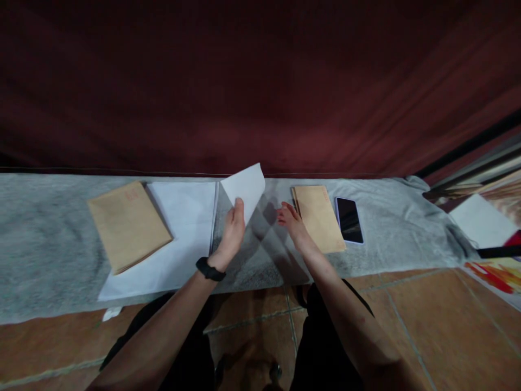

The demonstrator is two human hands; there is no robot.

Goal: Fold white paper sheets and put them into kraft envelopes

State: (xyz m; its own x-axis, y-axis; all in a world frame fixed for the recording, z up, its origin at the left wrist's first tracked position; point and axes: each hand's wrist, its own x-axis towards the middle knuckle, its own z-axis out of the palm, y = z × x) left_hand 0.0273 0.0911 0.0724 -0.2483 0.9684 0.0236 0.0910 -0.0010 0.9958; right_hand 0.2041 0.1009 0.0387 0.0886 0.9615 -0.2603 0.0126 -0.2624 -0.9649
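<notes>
My left hand, with a dark band on its wrist, grips a folded white sheet of paper by its lower edge, thumb on top. The paper is raised and tilted above the grey cloth. Just right of it my right hand hovers with its fingers apart and nothing in them. Beside that hand lies a stack of brown envelopes, partly covered by the wrist. To the left, white paper sheets lie flat, and another stack of brown envelopes rests partly on them.
A smartphone lies right of the right-hand envelopes. The grey cloth covers a long narrow surface against a dark red curtain. At the far right are a white sheet and a dark bar. Below is a tiled floor.
</notes>
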